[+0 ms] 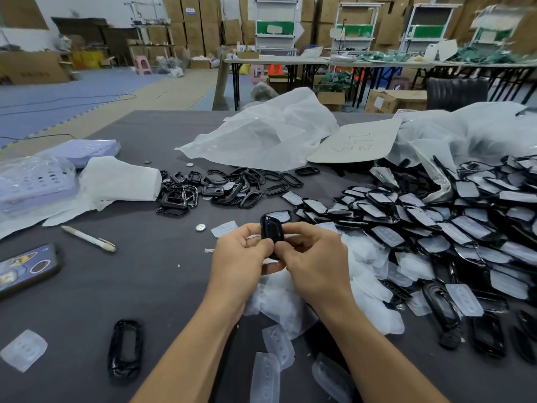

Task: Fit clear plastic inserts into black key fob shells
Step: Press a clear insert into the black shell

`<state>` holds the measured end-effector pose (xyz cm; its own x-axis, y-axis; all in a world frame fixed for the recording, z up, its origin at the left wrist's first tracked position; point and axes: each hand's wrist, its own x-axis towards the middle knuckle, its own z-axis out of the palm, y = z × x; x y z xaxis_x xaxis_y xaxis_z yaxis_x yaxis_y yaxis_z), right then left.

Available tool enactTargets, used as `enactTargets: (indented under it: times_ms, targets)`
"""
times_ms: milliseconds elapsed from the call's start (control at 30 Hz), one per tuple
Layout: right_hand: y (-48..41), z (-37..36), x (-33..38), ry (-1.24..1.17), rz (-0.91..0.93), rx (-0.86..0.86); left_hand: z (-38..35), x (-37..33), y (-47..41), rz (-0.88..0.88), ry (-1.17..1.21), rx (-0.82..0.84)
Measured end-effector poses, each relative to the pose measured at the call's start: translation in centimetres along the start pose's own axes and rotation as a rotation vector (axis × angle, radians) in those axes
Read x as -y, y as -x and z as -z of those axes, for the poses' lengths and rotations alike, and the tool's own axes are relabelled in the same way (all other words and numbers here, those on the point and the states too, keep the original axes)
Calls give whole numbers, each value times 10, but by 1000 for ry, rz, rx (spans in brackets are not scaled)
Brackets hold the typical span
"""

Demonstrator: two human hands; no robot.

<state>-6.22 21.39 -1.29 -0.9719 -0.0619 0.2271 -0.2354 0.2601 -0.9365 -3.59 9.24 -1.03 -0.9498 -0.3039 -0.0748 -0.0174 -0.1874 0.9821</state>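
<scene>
1. Black oval plastic key fob shell point(269, 228) is held upright above the middle of the table, pinched between both hands.
2. Left hand point(239, 257) grips the shell's lower left side, thumb and curled fingers closed on it; right hand point(315, 258) pinches the lower right side, its thumb tip meeting the left thumb over the shell's front.
3. Whether a clear insert already sits in this shell cannot be told.
4. Dark grey cloth-covered table point(151, 286) bears everything. Beneath the wrists lies a loose heap of clear plastic inserts point(286, 301).
5. To the right spreads a large pile of black shells fitted with inserts point(436, 225); behind the hands, a smaller scatter of empty black shell frames point(215, 187).
6. Near the left front edge lie one empty black frame point(125, 349) and a single clear insert point(23, 349).
7. Further left: a white pen point(88, 238), a phone in a patterned case point(26, 269), and lilac perforated trays wrapped in plastic point(35, 181). A small silver coin cell point(200, 227) lies just left of the hands.
8. Crumpled translucent plastic bag point(267, 132) and a beige card with red writing point(357, 144) lie at the far side.
9. Beyond: blue foam floor mats point(58, 97), stacked brown cardboard boxes point(191, 21), long folding tables point(290, 61), white shelving units with green panels point(274, 26).
</scene>
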Motion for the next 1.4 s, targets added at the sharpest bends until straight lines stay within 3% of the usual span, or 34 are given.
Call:
enactTargets:
  times_ms: [233,400,567,633,800,1033,1400]
  targets:
    - [1,-7,-3,4,29,29,9,2,-3,-167,-386,-170]
    - [4,-6,-2,350,150,8,19,-4,-10,-147,-237,-368]
    - [8,-12,-1,582,186,347,34,-11,-17,-40,91,-540]
    - [7,-13,-4,633,211,392,35,-12,-17,-22,144,-565]
    - [5,-14,-6,534,180,286,32,-12,-16,-16,148,-498]
    - [4,-9,0,166,72,61,31,-9,-20,14,122,-457]
    - [0,-2,7,-365,-37,67,26,-6,-15,-49,6,-260]
